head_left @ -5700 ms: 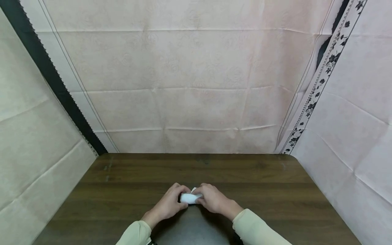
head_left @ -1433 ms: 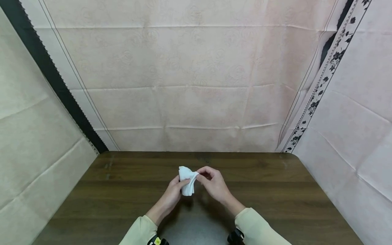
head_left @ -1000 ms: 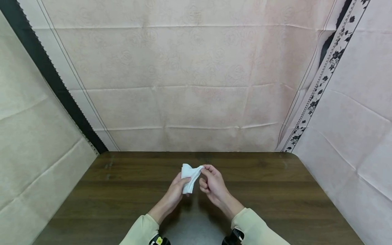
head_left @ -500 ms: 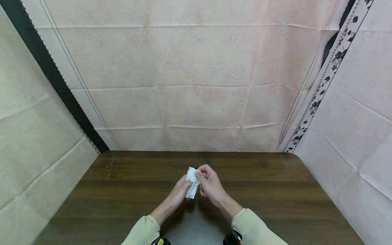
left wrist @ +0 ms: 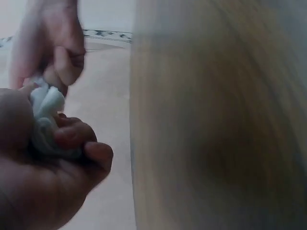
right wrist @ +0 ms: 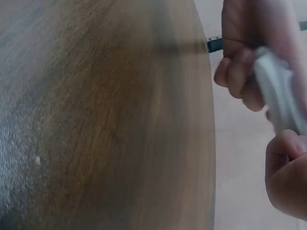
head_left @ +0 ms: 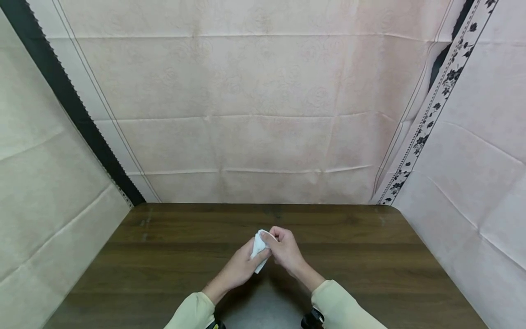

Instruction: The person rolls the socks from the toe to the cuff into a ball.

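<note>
A small white folded cloth (head_left: 258, 245) is held between my two hands above the table; whether it is a sock or a plain cloth cannot be told. My left hand (head_left: 241, 266) grips its body, thumb across the front. Close by, my right hand (head_left: 286, 252) pinches the upper right edge with thumb and forefinger. In the left wrist view the white cloth (left wrist: 47, 134) looks rolled in layers inside the curled left fingers. From the right wrist, the cloth (right wrist: 277, 91) stretches between both hands; part of it is hidden by the fingers.
A brown wood-grain table (head_left: 164, 260) lies beneath the hands. Pale creased cloth hangings (head_left: 263, 114) stand at the back and both sides, with a dark strip (head_left: 82, 114) on the left and a floral border (head_left: 435, 109) on the right.
Both hands have risen from near the table's front over the last seconds. Lately they came closer together and slightly lower, the left thumb folding over the cloth, which shows less now.
</note>
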A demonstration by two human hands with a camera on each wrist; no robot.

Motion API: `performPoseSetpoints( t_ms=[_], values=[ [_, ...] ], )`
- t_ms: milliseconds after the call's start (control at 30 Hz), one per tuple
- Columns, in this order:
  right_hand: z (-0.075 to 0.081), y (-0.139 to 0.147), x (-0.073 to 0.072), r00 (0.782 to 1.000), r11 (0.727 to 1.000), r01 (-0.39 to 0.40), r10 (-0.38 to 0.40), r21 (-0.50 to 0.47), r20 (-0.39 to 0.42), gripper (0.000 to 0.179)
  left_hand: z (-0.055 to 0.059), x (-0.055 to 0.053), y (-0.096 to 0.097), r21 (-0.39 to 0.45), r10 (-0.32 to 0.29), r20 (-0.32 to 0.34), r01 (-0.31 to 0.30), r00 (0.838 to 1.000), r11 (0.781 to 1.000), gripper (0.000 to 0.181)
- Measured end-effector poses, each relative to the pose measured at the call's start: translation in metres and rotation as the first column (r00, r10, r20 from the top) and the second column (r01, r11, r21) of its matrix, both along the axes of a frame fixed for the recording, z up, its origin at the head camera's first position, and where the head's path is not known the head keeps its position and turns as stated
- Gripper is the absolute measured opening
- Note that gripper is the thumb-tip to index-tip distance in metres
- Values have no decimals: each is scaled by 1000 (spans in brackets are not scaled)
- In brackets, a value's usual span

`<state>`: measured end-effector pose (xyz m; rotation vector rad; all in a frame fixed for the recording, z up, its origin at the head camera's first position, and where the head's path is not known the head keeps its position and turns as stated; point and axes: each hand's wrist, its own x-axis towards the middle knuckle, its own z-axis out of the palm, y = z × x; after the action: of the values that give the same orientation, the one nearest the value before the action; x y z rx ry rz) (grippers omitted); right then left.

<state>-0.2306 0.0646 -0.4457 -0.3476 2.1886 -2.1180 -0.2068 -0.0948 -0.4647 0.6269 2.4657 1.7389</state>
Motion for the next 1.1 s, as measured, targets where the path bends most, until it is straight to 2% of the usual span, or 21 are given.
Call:
performPoseSetpoints(
  t_ms=[100,233,367,533,733,833,1100],
  values=[
    [3,4,-1,1000,1000,21,-21,10,23,42,-2,0,-3,-85,-21,-20,19,1000,996,37],
    [4,7,-6,998,1000,28,-28,9,63,47,-5,0,-10,-133,-87,-12,84,996,987,40],
    [3,11,-11,993,1000,-19,19,0,118,46,-4,-1,-15,-136,-142,-8,139,990,981,36],
    [2,19,-15,975,995,-92,100,-49,198,41,-2,-2,-19,-132,-148,-30,143,988,981,32],
    [1,23,-16,940,979,-165,194,-123,280,32,-1,-2,-21,-84,-119,-49,115,992,990,35],
    [2,23,-16,922,969,-188,231,-161,312,27,-1,-3,-21,-44,-112,-54,110,992,993,30],
    [-3,24,-14,874,928,-248,338,-279,349,21,1,-3,-19,48,-95,-81,99,992,994,25]
  ],
)
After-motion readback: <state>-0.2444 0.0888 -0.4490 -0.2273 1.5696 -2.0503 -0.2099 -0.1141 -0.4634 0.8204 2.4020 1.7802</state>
